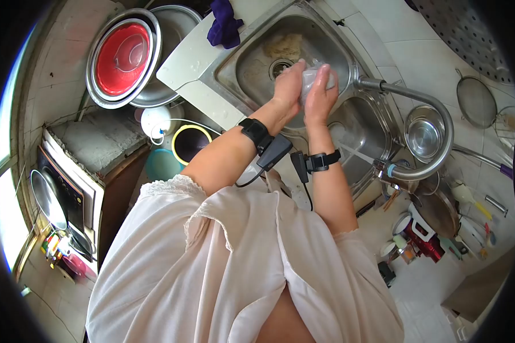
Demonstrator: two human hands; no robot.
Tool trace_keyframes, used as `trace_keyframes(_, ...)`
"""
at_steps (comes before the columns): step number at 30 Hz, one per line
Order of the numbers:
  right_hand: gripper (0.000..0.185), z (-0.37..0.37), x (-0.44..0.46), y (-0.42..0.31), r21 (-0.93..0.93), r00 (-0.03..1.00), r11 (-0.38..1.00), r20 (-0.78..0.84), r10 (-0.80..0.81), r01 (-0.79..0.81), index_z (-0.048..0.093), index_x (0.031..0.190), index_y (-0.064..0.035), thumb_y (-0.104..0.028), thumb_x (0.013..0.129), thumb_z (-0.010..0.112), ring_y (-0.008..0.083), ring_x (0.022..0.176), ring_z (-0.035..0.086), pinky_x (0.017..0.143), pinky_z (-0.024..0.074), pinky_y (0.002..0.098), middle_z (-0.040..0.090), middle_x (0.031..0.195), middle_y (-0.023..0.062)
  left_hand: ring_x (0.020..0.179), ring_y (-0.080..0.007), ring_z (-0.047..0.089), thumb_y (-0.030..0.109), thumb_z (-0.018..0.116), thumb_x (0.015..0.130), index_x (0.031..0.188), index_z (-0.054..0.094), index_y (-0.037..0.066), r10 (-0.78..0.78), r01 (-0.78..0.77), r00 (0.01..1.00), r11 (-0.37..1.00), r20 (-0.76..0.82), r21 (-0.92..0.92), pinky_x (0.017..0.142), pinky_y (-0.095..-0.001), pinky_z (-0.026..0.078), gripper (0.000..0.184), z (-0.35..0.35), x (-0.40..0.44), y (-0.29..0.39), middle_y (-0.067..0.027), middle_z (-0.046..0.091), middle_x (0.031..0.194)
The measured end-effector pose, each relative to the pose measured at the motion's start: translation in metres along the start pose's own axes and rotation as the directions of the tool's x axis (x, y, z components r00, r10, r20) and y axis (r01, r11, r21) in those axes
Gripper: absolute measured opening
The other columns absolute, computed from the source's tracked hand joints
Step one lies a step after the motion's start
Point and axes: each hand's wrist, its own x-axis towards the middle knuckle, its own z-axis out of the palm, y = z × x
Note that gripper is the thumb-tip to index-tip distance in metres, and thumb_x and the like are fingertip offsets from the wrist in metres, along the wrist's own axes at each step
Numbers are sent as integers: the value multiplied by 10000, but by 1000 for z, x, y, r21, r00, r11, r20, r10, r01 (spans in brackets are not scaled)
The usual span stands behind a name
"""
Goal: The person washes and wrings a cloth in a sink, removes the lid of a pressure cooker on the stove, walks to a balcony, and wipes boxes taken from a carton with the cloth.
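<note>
Over the left basin of a steel double sink [240, 71], my left hand [289, 88] and my right hand [320, 97] hold a translucent, whitish item [309, 83] between them. It looks like a clear plastic bag or container; its contents are too small to make out. My left fingers are wrapped against its left side, and my right hand closes round its right side with the fingers up. Below the hands, the drain [279, 67] shows, with a yellowish-brown patch [283, 46] beside it on the basin floor.
A curved metal faucet [440, 114] reaches over the sink's right side, and water runs into the right basin [357, 137]. A purple cloth [224, 26] lies on the counter's left. Red and steel bowls [120, 60] stand at upper left, a steel pot [424, 134] at right.
</note>
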Motion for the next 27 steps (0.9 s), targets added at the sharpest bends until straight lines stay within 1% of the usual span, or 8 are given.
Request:
trace_keyframes(4, 472, 7, -3, -15, 264, 971, 940, -40, 235, -217, 625, 1132, 35, -422, 1046, 546, 221, 954, 671, 802, 540, 375, 670, 1151, 132, 824, -186, 614, 294, 597, 987, 968, 657, 34, 64, -69, 997, 989, 44, 133, 694, -362, 496, 267, 9, -9, 9, -83, 669, 944)
trace_keyframes(6, 442, 7, -3, -13, 363, 933, 876, -47, 357, -317, 621, 1152, 46, -374, 1048, 531, 218, 949, 673, 796, 552, 371, 671, 1132, 131, 759, -174, 594, 252, 607, 934, 863, 674, 7, 314, -362, 932, 817, 180, 449, 668, -364, 485, 264, 6, -8, 8, -89, 667, 833)
trace_keyframes(10, 370, -4, 5, -4, 429, 856, 761, 60, 513, -486, 625, 1152, 22, -313, 1035, 522, 218, 948, 676, 811, 556, 370, 672, 1088, 118, 675, -169, 563, 218, 611, 883, 794, 678, -16, 301, -374, 926, 666, 227, 645, 637, -360, 478, 259, 10, -14, 15, -102, 636, 716)
trace_keyframes(19, 358, -43, -7, 43, 421, 679, 534, 404, 613, -733, 622, 1208, -31, -318, 1021, 518, 233, 1046, 683, 891, 573, 402, 689, 1135, 108, 761, -418, 687, 334, 590, 896, 886, 730, -23, 280, -534, 822, 75, 496, 842, 765, -450, 548, 384, -13, -14, 0, -264, 696, 816)
trace_keyframes(21, 451, -59, -7, 44, 140, 776, 770, 237, 585, -623, 613, 1293, -19, -386, 1062, 491, 227, 1078, 680, 914, 559, 399, 691, 1189, 117, 759, -338, 716, 399, 616, 914, 901, 739, -10, 222, -496, 856, 101, 467, 862, 739, -420, 551, 427, -27, -15, 6, -215, 702, 776)
trace_keyframes(22, 477, -70, -11, 31, -37, 813, 840, 229, 535, -542, 617, 1313, -24, -413, 1075, 474, 220, 1091, 673, 931, 545, 389, 690, 1205, 116, 761, -249, 727, 452, 635, 938, 939, 754, 13, -14, -307, 943, 350, 333, 885, 719, -392, 545, 455, -31, -22, 27, -158, 715, 756)
trace_keyframes(25, 497, -68, -19, 5, -136, 862, 887, 208, 462, -442, 647, 1311, -42, -446, 1085, 466, 211, 1130, 651, 972, 504, 353, 688, 1238, 111, 787, -299, 727, 495, 664, 908, 914, 758, 28, 248, -420, 897, 226, 365, 879, 721, -398, 551, 476, -60, -16, 59, -177, 712, 753)
trace_keyframes(27, 445, -38, -34, -15, -106, 939, 976, 311, -149, 190, 678, 1273, -79, -418, 1096, 450, 206, 1107, 667, 918, 514, 338, 708, 1219, 84, 816, -314, 713, 487, 707, 889, 923, 766, 68, 309, -409, 881, 118, 358, 905, 734, -411, 552, 425, -75, -10, 91, -152, 717, 834)
